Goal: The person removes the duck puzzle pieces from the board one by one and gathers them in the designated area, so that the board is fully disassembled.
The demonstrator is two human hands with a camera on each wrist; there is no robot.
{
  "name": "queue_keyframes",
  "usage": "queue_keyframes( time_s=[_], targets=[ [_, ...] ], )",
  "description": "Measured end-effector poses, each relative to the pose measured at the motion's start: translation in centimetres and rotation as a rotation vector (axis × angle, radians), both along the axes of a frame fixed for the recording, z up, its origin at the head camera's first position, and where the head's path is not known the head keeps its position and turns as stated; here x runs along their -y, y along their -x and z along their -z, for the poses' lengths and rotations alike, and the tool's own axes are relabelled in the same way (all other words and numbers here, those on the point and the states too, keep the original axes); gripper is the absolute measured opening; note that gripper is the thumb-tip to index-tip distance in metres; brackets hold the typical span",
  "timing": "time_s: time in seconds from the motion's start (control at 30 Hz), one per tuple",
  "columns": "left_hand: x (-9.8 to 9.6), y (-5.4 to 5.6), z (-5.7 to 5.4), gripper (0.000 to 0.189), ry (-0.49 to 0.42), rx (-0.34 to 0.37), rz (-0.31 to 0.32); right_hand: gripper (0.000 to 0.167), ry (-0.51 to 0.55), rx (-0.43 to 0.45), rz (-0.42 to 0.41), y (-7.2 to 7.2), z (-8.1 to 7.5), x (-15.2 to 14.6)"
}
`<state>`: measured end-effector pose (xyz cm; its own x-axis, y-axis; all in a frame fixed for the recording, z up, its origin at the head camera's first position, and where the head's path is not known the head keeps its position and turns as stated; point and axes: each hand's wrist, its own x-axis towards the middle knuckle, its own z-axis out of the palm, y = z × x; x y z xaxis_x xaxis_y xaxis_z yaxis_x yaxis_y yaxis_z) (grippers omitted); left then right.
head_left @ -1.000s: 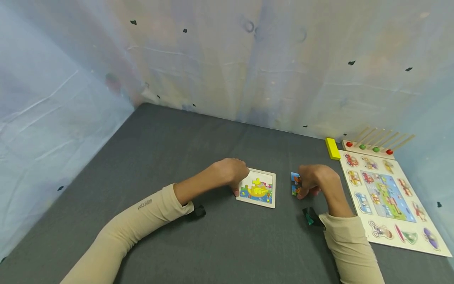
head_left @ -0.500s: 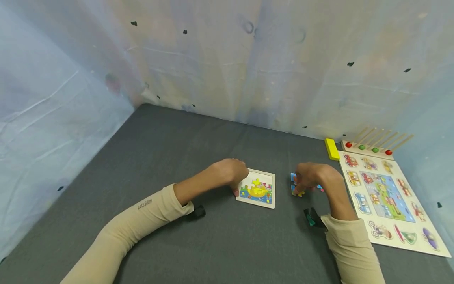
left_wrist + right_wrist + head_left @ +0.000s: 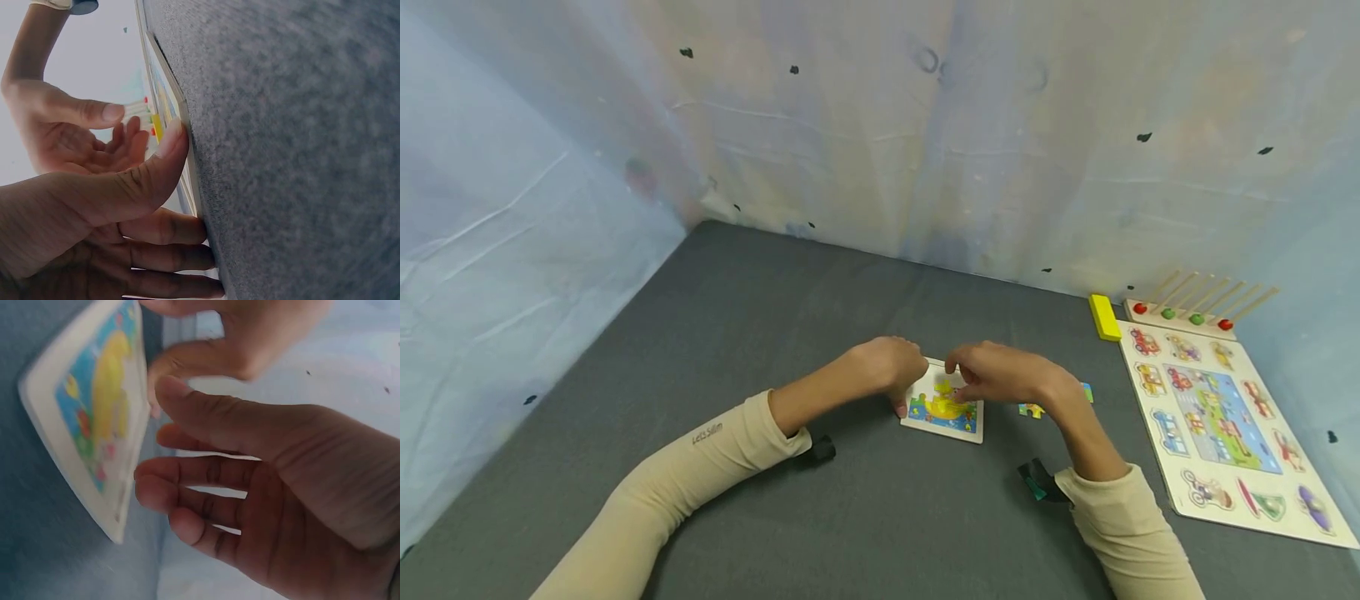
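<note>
A small square jigsaw puzzle board [image 3: 943, 432] lies on the dark tabletop, with a yellow duck picture partly filled in and bare wood at its upper part. My left hand [image 3: 887, 367] grips the board's left edge. In the left wrist view its thumb [image 3: 170, 140] lies on the near rim, and the other fingers reach down to the table farther along. My right hand [image 3: 1003, 372] hovers over the board's right side. Its fingers are loosely bent, thumb apart from them, and nothing shows between them in the right wrist view. Loose puzzle pieces [image 3: 1032, 411] lie partly hidden under the right wrist.
At the right lies a large wooden picture puzzle [image 3: 1183, 492] with vehicle shapes. Behind it is a peg stand [image 3: 1180, 317] with red and green beads, beside a yellow block [image 3: 1105, 317]. A pale cloth wall [image 3: 880, 150] rises behind the table.
My right hand has left the loose pieces and moved left over the puzzle board, uncovering some of them. My left hand has stayed at the board's left edge.
</note>
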<state>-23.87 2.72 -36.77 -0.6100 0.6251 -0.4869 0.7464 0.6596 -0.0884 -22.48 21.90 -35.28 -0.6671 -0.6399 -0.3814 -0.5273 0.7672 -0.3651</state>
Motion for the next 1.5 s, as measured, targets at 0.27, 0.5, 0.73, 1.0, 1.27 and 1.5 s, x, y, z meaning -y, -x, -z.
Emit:
queue_keyframes(
  time_s=[0.27, 0.5, 0.73, 1.0, 1.27, 1.5],
  targets=[
    [-0.2, -0.2, 0.1, 0.059, 0.000, -0.015, 0.010, 0.056, -0.069, -0.045, 0.057, -0.4, 1.5, 1.2],
    [-0.3, -0.2, 0.2, 0.063, 0.005, -0.014, 0.006, 0.042, -0.075, -0.068, 0.072, -0.6, 2.0, 1.5],
    [-0.2, -0.3, 0.2, 0.064, 0.009, -0.011, -0.006, 0.042, -0.054, -0.081, 0.075, -0.5, 2.1, 1.7],
    [0.1, -0.3, 0.0, 0.059, -0.004, -0.001, -0.011, 0.044, 0.106, -0.048, 0.032, -0.8, 1.9, 1.8],
    [0.0, -0.4, 0.1, 0.062, 0.002, -0.004, -0.018, 0.026, 0.215, -0.083, -0.120, -0.6, 1.4, 1.6],
    [-0.1, -0.2, 0.1, 0.063, 0.019, -0.036, -0.001, 0.015, 0.233, -0.033, -0.101, -0.3, -0.2, 0.0]
  ],
)
